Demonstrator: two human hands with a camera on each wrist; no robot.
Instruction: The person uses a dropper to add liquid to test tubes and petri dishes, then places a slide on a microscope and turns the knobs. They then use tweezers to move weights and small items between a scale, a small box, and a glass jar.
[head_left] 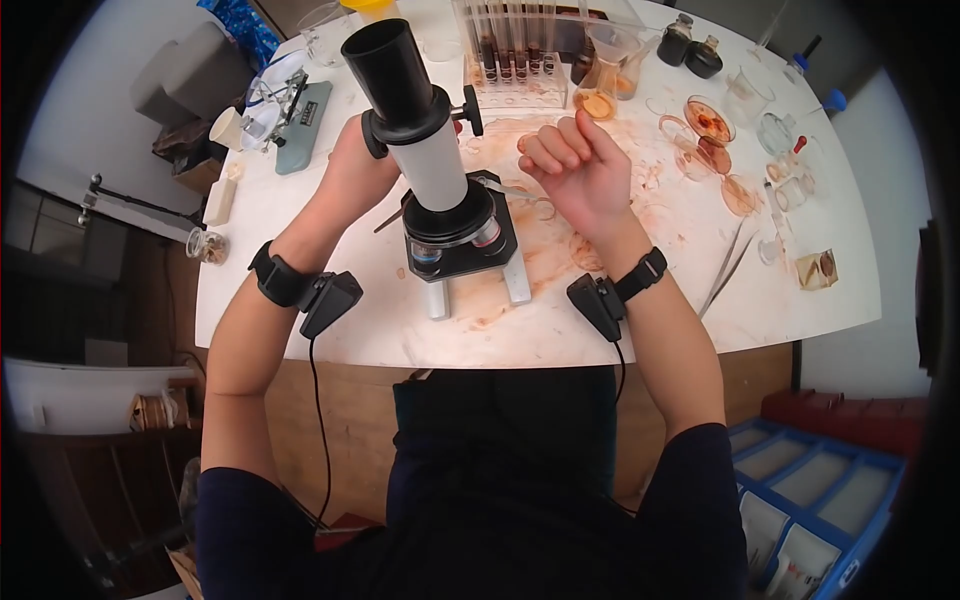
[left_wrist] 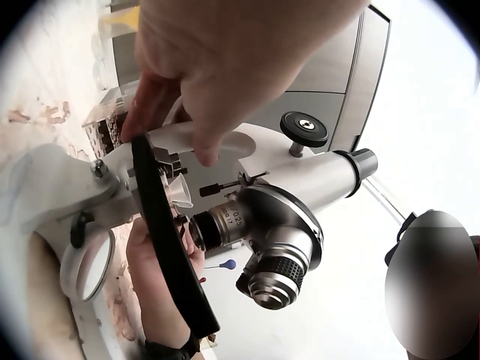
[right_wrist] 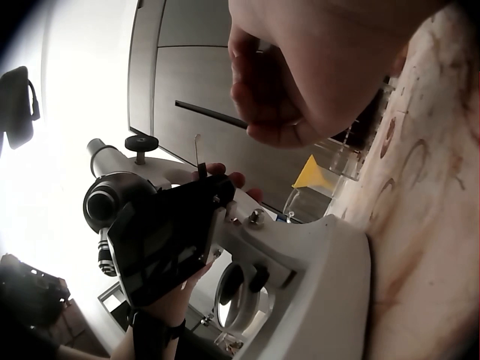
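Note:
A microscope point(head_left: 430, 168) with a white tube and black eyepiece end stands upright near the table's front edge. My left hand point(head_left: 362, 172) grips its arm from behind, and the tube hides part of that hand. In the left wrist view, the thumb lies across the arm above the black stage point(left_wrist: 169, 240), beside the objective lenses point(left_wrist: 274, 285). A round mirror point(right_wrist: 236, 296) sits under the stage in the right wrist view. My right hand point(head_left: 585, 175) is raised to the right of the microscope, fingers loosely curled, with nothing visible in them.
Behind the microscope stands a rack of test tubes point(head_left: 515, 85), with a flask point(head_left: 597, 95) beside it. Petri dishes point(head_left: 710, 118) and tweezers point(head_left: 728, 265) lie at the right. A balance scale point(head_left: 303, 125) is at the left. Reddish stains mark the white table point(head_left: 600, 335).

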